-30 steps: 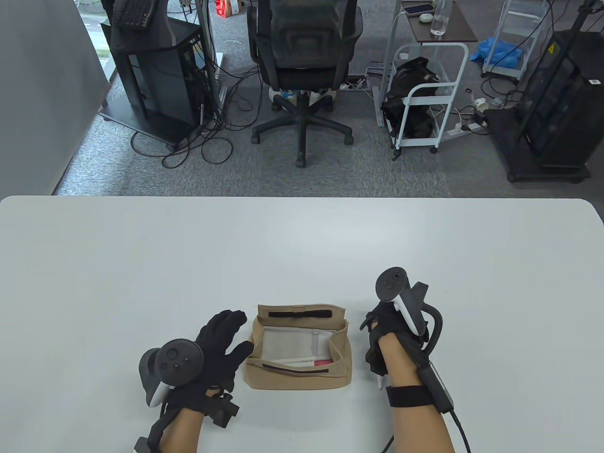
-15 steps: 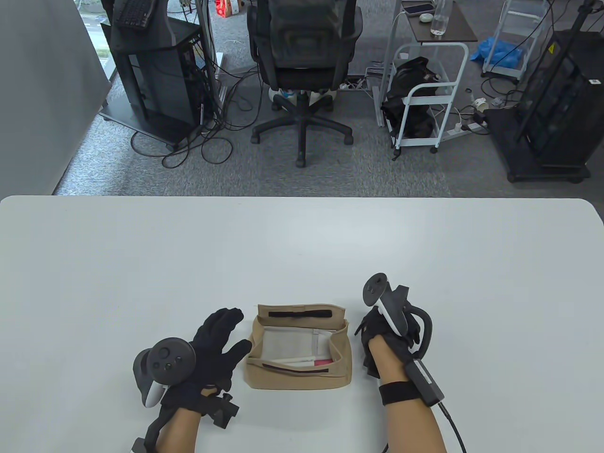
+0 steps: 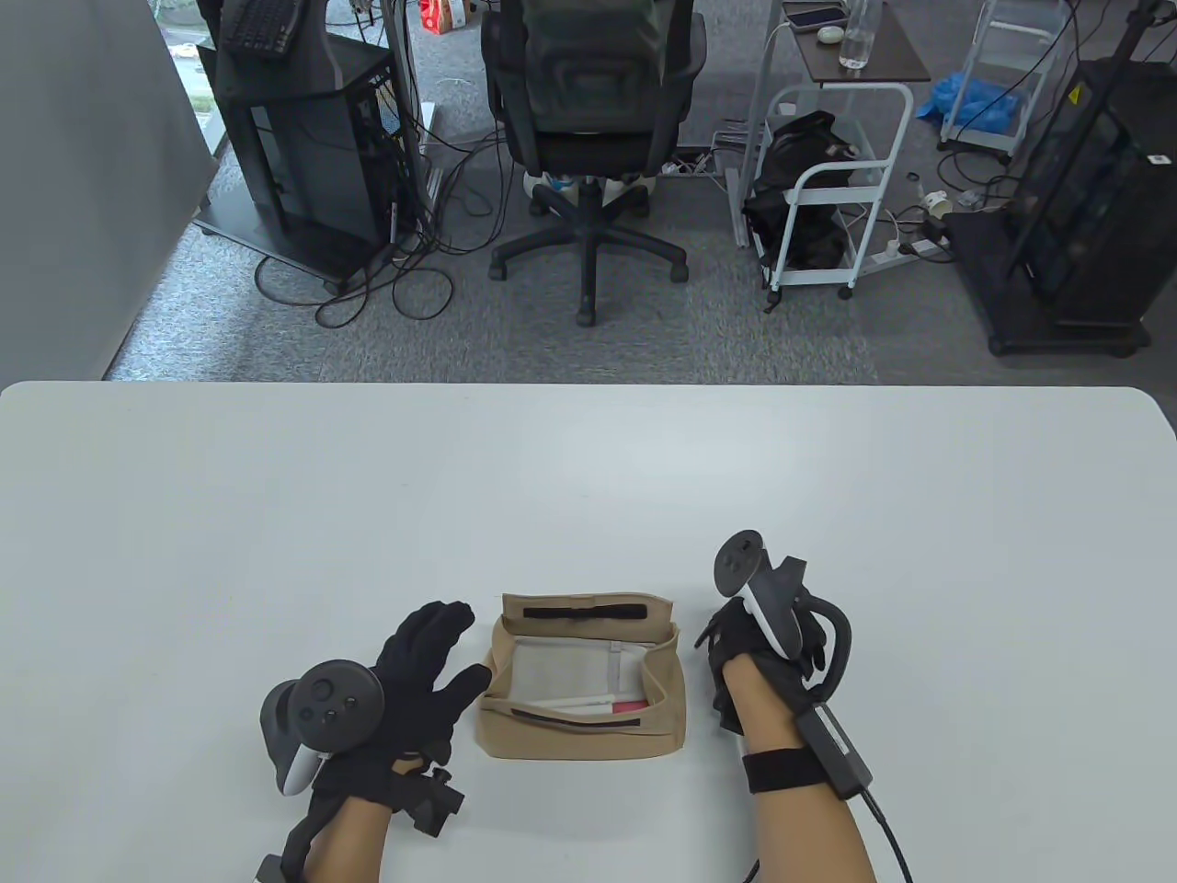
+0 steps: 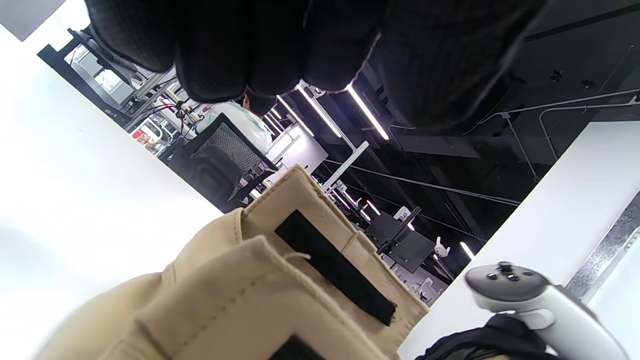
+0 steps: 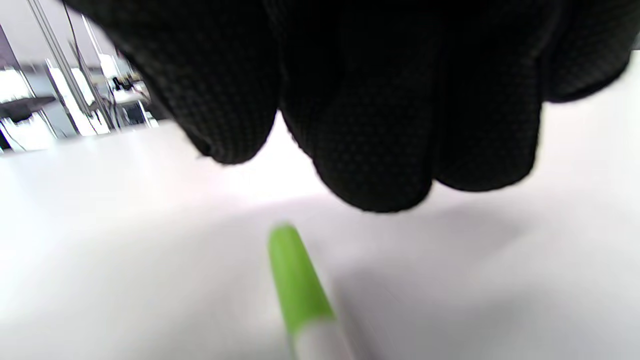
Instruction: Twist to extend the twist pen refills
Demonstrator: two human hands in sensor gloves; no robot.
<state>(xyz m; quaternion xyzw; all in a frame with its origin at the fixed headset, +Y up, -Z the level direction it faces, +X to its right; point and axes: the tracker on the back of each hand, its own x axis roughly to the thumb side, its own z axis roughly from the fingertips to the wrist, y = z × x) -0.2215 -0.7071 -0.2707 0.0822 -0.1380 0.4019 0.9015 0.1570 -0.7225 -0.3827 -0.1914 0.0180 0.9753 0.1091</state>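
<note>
Office floor w/ grey carpet, a black mesh chair [image 3: 588,138] and a white wire cart [image 3: 832,184] sits beyond the far edge of a smooth white table [image 3: 588,478] w/ rounded corners. Near the front edge, about centre, lies a tan fabric pouch [image 3: 581,681], soft and boxy, stitched seams, black velcro strip on its raised flap, pale lining inside; a white pen w/ a red end [image 3: 598,705] lies along its front wall. Left hand [image 3: 405,699] in black knit glove lies flat just beside the pouch's left side, fingers spread, thumb tip touching or nearly touching the fabric; holding nothing. Right hand [image 3: 754,658] is just off the pouch's right side, fingers curled under into a loose fist; a white tip pokes out below the palem heel. Right wrist view, blurred: a twist pen [image 5: 300,295], slim, w/ green end and white barrel, points out under the curled fingers [image 5: 380,150]; the grip itself is hidden, so can't tell how it's held. Wide bare tabletop toward the far edge and both side edges.
</note>
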